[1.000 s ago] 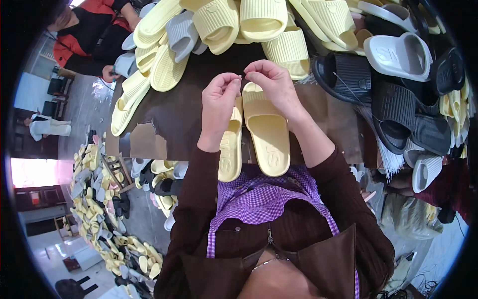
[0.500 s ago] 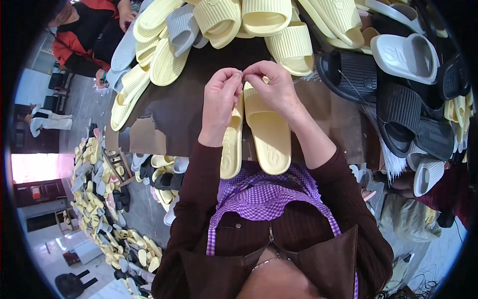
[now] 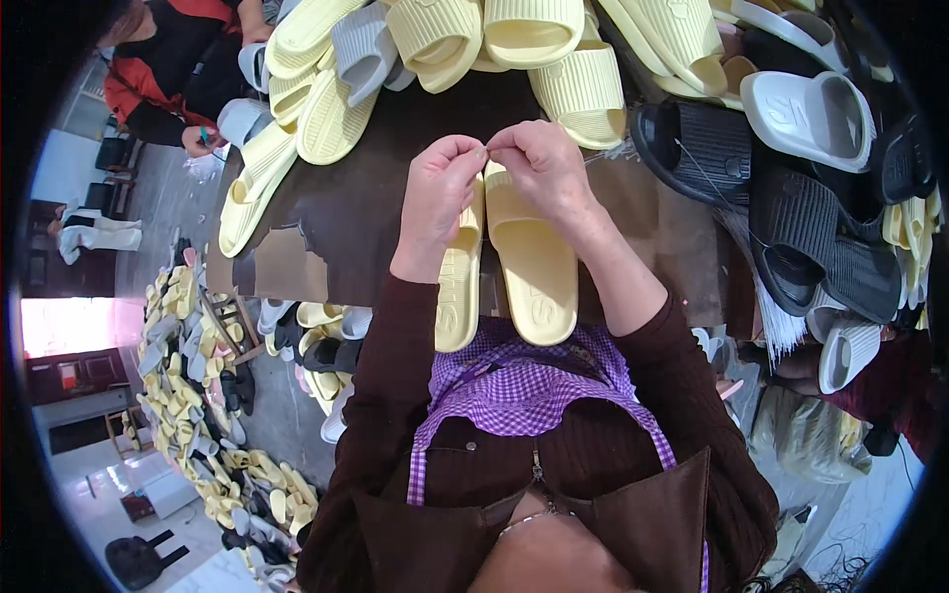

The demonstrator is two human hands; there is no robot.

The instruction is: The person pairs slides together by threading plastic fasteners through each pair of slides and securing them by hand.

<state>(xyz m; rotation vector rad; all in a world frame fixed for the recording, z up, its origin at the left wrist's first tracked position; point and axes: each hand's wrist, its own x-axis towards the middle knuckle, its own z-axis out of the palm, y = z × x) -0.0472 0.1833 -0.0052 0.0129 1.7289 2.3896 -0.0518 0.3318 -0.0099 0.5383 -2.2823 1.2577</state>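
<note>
"Two pale yellow slippers of foam-like material, with ribbed straps, lie in front of the person. Why so near?"

"They lie side by side on the dark brown flat tabletop, soles down, heels toward the body. The heels reach past the near edge, above the purple-and-white checked cloth apron. I think this place lets both forearms come in with bent elbows."

"And the hands?"

"The left hand and the right hand are both narrow, thumb pinched against forefinger. Their fingertips meet above the far ends of the slippers. Such a pinch suits something small or very thin, in my judgement, but I cannot tell whether anything is between the fingers."

"Does the left hand hold its slipper?"

"It covers part of it. Whether it touches, I cannot tell."

"What is around?"

"More pale yellow ribbed slippers along the far side, black ribbed slippers at the right, and a bundle of thin white strands hanging at the right end. Perhaps they lie at the sides so that the middle has room for the pair."
</note>
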